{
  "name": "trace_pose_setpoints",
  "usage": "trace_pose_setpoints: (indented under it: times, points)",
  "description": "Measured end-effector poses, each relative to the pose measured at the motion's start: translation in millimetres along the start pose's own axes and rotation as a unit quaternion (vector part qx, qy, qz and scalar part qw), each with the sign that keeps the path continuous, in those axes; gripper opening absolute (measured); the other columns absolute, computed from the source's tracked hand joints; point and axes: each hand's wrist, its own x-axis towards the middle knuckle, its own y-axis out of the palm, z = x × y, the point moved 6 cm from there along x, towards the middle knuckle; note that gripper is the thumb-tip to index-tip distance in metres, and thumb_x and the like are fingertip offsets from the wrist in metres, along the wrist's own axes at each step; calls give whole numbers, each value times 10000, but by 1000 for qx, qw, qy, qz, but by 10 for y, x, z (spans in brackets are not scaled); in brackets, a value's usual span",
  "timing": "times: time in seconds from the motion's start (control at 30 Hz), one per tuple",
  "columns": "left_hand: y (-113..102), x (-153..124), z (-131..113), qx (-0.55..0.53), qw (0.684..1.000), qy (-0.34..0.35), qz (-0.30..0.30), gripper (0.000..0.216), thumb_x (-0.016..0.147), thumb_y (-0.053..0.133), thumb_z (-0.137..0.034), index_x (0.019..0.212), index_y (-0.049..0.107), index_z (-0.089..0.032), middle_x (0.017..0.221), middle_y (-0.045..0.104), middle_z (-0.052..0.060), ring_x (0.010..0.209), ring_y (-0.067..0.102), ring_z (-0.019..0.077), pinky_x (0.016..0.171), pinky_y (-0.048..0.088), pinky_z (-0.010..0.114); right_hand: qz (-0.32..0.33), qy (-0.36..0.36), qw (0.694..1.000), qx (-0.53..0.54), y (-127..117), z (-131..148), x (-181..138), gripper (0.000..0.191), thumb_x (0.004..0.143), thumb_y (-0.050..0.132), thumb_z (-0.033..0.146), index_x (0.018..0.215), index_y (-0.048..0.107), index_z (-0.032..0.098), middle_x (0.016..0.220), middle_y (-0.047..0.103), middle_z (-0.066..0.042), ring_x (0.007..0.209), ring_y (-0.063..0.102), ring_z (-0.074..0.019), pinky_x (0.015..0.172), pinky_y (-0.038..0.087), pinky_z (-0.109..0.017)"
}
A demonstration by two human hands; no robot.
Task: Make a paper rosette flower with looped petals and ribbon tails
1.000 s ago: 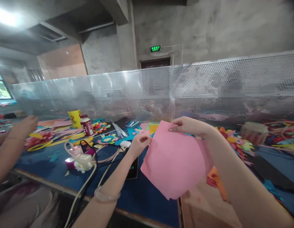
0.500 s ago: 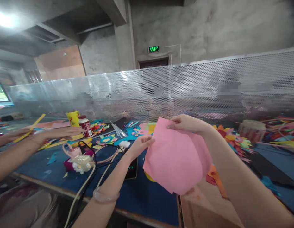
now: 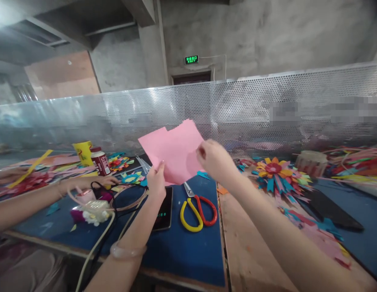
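A pink paper sheet [image 3: 173, 150] with a notched top edge is held up above the blue table [image 3: 188, 247]. My left hand [image 3: 156, 180] pinches its lower left edge. Gripping its right edge is my right hand [image 3: 214, 160], fingers curled closed. Below the sheet lie scissors [image 3: 198, 211] with one yellow and one red handle, and a dark phone [image 3: 164, 211] beside my left forearm. A clear bangle sits on my left wrist.
Another person's arm [image 3: 39, 196] reaches in from the left, near a glue gun and cables [image 3: 93, 202]. A yellow cup [image 3: 83, 151] and red bottle [image 3: 100, 161] stand behind. Paper flowers [image 3: 275, 172] and scraps lie right. A perforated metal screen [image 3: 267, 109] closes the table's far side.
The pink sheet has risen and shifted left, uncovering the scissors. My right hand moved from the sheet's top edge to its right side. The view has turned slightly.
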Motion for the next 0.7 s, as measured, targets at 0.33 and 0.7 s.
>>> trace_pose_setpoints:
  times: [0.33, 0.7]
  points:
    - [-89, 38, 104, -96, 988, -102, -65, 198, 735, 605, -254, 920, 578, -190, 868, 619, 25, 695, 609, 146, 565, 514, 281, 215, 40, 976, -25, 1184, 230, -855, 366, 838, 539, 338, 1098, 562, 82, 979, 651, -202, 904, 627, -327, 691, 480, -383]
    - [29, 33, 73, -81, 996, -23, 18, 269, 705, 682, -326, 917, 642, -167, 941, 675, 65, 840, 636, 185, 824, 489, 353, 259, 107, 960, 10, 1067, -293, -666, 326, 736, 620, 339, 959, 604, 100, 881, 689, -111, 782, 661, -206, 618, 475, -274]
